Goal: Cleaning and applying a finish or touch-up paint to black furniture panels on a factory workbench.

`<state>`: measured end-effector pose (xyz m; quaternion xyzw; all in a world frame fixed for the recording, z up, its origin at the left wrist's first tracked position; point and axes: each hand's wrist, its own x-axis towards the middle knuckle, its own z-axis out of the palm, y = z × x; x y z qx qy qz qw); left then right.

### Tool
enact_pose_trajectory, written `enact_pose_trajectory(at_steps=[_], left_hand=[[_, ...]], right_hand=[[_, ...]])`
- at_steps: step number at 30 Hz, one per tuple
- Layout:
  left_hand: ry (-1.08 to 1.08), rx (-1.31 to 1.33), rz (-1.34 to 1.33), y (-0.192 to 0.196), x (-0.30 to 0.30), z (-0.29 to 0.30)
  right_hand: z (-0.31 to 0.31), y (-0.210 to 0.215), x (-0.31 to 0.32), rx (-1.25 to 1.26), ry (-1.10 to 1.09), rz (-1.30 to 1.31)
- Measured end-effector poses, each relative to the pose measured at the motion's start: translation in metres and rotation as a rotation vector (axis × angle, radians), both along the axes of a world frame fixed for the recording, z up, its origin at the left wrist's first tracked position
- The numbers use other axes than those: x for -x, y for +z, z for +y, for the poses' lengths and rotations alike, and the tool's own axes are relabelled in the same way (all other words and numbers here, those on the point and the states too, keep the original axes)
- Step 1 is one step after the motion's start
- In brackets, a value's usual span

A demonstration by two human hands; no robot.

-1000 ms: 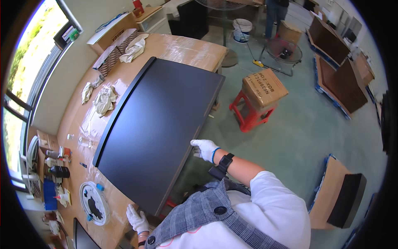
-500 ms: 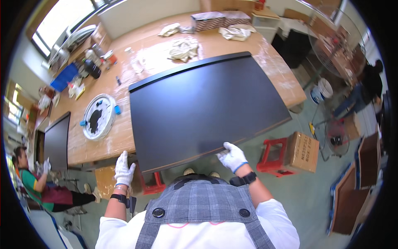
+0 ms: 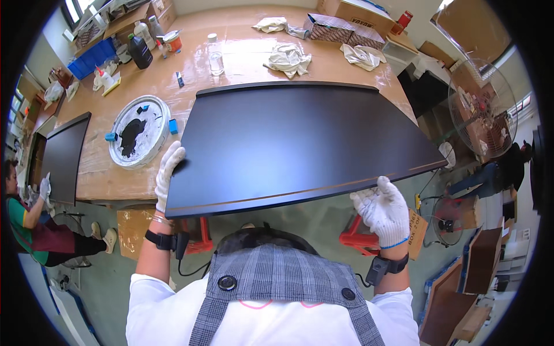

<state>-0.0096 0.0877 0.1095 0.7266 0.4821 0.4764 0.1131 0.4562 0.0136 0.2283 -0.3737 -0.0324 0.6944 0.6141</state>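
Note:
A large flat black panel [image 3: 288, 144] with a raised lip along its far edge and a thin brown line near its front edge lies over the table, its front part jutting out past the table edge. My left hand [image 3: 168, 173], in a white knitted glove, grips the panel's left edge, fingers along the side. At the front edge, toward the right, my gloved right hand [image 3: 385, 212] holds the panel with the thumb up at the rim. The other right fingers are partly hidden beneath it.
On the wrapped table [image 3: 95, 173] sit a round white lid with black paint [image 3: 157, 147], bottles [image 3: 140, 52], a clear bottle [image 3: 215, 57] and cloths [image 3: 288, 60]. Red stools [image 3: 358, 236] stand below. A fan [image 3: 482, 106] is at right; a co-worker [image 3: 43, 225] is at left.
Both hands have come onto the panel; the left was apart from its edge before. The panel has turned slightly, its right front corner moving right and its front edge levelling. My view has shifted.

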Motion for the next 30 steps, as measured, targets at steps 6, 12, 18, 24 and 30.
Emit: enact_pose_trajectory(at_steps=[6,12,18,24,30], left_hand=[[-0.081,-0.108,-0.129,0.011,-0.001,0.027],[-0.095,-0.054,-0.635,0.073,-0.031,0.064],[0.423,-0.12,-0.364,0.15,-0.071,0.085],[0.508,-0.037,-1.015,0.164,-0.077,0.117],[0.583,-0.037,-0.987,0.126,-0.021,0.125]], right_hand=[[0.012,0.036,0.0,-0.05,0.004,-0.078],[0.067,0.08,-0.045,-0.531,0.088,-0.262],[0.204,0.099,-0.152,-0.768,0.118,-0.613],[0.343,0.047,-0.304,-0.407,-0.326,-0.615],[0.456,-0.033,-0.345,-0.327,-0.268,-0.726]])
